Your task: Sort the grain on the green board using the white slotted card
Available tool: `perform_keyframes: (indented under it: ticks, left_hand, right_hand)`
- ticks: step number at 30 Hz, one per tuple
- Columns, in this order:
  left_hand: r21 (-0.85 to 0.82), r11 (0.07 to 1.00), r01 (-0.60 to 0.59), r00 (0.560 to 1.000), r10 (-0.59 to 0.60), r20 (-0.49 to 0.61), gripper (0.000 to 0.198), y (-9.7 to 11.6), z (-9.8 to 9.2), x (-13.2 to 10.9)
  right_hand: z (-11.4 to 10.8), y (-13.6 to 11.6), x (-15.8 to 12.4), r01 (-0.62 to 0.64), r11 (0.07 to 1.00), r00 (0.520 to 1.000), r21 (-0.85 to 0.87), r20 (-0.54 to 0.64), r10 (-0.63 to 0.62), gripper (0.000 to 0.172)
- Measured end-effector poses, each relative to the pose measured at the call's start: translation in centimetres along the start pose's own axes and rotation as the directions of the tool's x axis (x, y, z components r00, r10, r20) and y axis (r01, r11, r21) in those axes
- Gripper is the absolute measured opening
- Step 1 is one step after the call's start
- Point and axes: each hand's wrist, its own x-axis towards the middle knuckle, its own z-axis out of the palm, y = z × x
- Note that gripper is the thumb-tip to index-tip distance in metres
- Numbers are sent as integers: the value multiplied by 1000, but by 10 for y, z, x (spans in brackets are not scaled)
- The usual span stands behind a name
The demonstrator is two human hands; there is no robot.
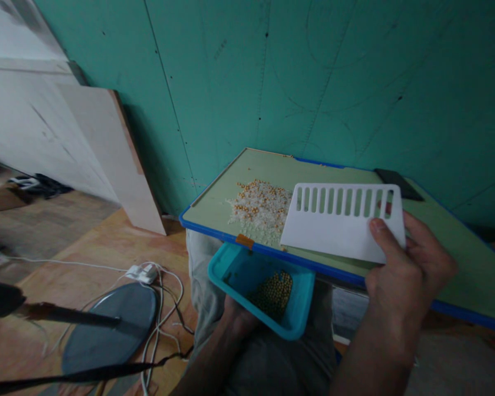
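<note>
My right hand (396, 264) grips a flat white plastic scraper (334, 234) by its right end, thumb on the face. A row of slots runs along the scraper's upper edge. Its lower left corner is at the right side of a spread pile of pale, rice-like grains (262, 220) mixed with round yellow beans (253, 210). Below the table's front edge, my left hand (239, 318) supports a teal plastic tub (299, 319) from underneath, with most of its fingers hidden. Inside the tub, yellowish beans (278, 289) are gathered toward the right.
The green tabletop (223, 203) has a blue rim and a piece of brown tape (245, 240) at its front. A dark flat object (398, 184) lies at the back right. A green wall (231, 82) stands behind. White cables (160, 308) and a round stand base (111, 324) are on the floor.
</note>
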Motion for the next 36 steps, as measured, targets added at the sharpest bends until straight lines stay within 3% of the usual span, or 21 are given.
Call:
perform_keyframes:
  ticks: [6,12,17,20,23,27,32,36]
  left_hand:
    - [-1,1000,17,1000,-17,-7,46,0,8,-3]
    - [-42,999,-27,999,25,-33,51,2,17,-2]
    - [-20,999,-30,998,29,-58,55,0,17,-2]
    - [35,999,-37,993,40,-110,59,-1,18,-6]
    - [83,996,-32,989,44,-140,48,-2,18,-8]
    - [78,997,-15,995,23,-98,41,-4,14,-8]
    - [27,1000,-12,997,14,-75,55,-5,11,-6]
    - [40,999,-23,997,26,-73,59,-5,9,-5]
  right_hand:
    - [-1,-7,1,-32,999,999,-25,-11,32,34]
    - [-3,-2,1,-19,1000,998,-4,65,19,36]
    - [-1,1,2,11,1000,1000,3,0,-11,31]
    - [-1,6,3,-9,1000,1000,-6,2,9,36]
    - [-2,11,4,3,1000,1000,-30,30,-2,44]
    - [-5,15,5,42,997,997,-64,70,-37,54]
    - [-7,15,5,64,995,992,-82,115,-54,52]
    - [-5,15,4,62,998,995,-30,85,-59,51]
